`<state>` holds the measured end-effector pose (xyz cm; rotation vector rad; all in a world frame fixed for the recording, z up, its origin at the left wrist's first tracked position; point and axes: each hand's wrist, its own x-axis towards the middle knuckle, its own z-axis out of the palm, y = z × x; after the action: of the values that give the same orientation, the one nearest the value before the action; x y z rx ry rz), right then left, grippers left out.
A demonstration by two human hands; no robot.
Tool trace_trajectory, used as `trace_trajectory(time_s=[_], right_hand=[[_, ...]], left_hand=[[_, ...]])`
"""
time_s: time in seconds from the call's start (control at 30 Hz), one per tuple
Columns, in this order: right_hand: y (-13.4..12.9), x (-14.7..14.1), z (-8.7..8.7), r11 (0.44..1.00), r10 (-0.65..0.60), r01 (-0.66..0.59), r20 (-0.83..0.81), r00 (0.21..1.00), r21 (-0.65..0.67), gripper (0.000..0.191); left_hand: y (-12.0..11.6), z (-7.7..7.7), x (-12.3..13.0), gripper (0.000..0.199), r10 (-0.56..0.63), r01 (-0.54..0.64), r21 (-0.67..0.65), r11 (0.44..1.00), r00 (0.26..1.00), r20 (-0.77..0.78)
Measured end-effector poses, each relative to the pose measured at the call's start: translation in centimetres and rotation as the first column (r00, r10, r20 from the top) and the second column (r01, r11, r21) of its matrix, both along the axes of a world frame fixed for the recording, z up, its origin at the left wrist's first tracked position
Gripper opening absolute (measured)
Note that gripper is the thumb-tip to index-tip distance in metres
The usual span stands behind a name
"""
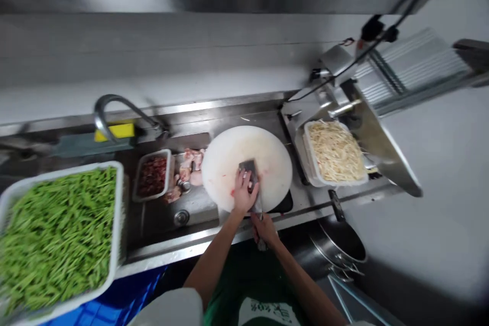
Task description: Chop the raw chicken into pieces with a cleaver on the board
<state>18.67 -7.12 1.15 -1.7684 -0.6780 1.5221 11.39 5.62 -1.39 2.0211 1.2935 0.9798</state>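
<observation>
A round white cutting board lies on the metal counter, with a wide cleaver over its near part. My right hand is closed around the cleaver's handle at the board's near edge. Spread across the blade and the board, my left hand has its fingers apart, next to small pieces of meat. Whether its palm covers more meat is hidden. A few red scraps lie on the board beside my left hand.
Left of the board, a sink holds raw meat and a tub of dark red meat. A crate of green vegetables stands far left. Right are a tub of pale shreds and a metal slicer. A faucet arches behind.
</observation>
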Motion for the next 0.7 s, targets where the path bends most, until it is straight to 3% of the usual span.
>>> trace_trajectory(time_s=[0.07,0.13,0.27,0.37,0.43,0.5,0.57,0.63,0.7], right_hand=[[2.2,-2.1,0.6,0.994,0.075,-0.08,0.085,0.994,0.067,0.044],[4.6,-4.9,1.6,0.969,0.195,-0.209,0.111,0.975,0.133,0.041],[9.2,-11.5,4.2,0.859,0.475,-0.48,0.075,0.877,0.179,0.04],[11.1,-14.3,5.6,0.825,0.527,-0.542,0.124,0.84,0.162,0.04],[11.2,-13.9,6.0,0.849,0.485,-0.509,0.176,0.857,0.142,0.041],[10.6,-11.7,6.1,0.888,0.408,-0.447,0.262,0.874,0.109,0.043],[9.7,-8.1,6.3,0.921,0.329,-0.383,0.385,0.862,0.072,0.045],[8.9,-3.8,6.8,0.949,0.26,-0.313,0.507,0.822,0.021,0.045],[8.0,0.4,7.3,0.966,0.239,-0.248,0.607,0.758,-0.072,0.044]], left_hand=[[0.8,0.6,-1.6,0.043,0.126,-0.126,-0.009,0.992,0.989,0.077],[2.3,1.4,-5.5,0.038,0.266,-0.269,0.008,0.963,0.956,0.121],[7.9,2.6,-18.0,0.035,0.559,-0.565,0.07,0.822,0.825,0.085],[13.9,1.7,-27.6,0.037,0.719,-0.719,-0.011,0.695,0.695,0.008],[17.0,0.0,-32.0,0.037,0.767,-0.769,-0.104,0.63,0.638,-0.07],[18.1,-2.6,-34.4,0.037,0.787,-0.794,-0.15,0.59,0.606,-0.116],[16.7,-5.7,-35.1,0.035,0.787,-0.796,-0.148,0.587,0.604,-0.129],[13.8,-8.9,-35.0,0.029,0.777,-0.79,-0.154,0.594,0.613,-0.146],[10.5,-11.7,-35.0,0.024,0.786,-0.809,-0.221,0.545,0.584,-0.201]])
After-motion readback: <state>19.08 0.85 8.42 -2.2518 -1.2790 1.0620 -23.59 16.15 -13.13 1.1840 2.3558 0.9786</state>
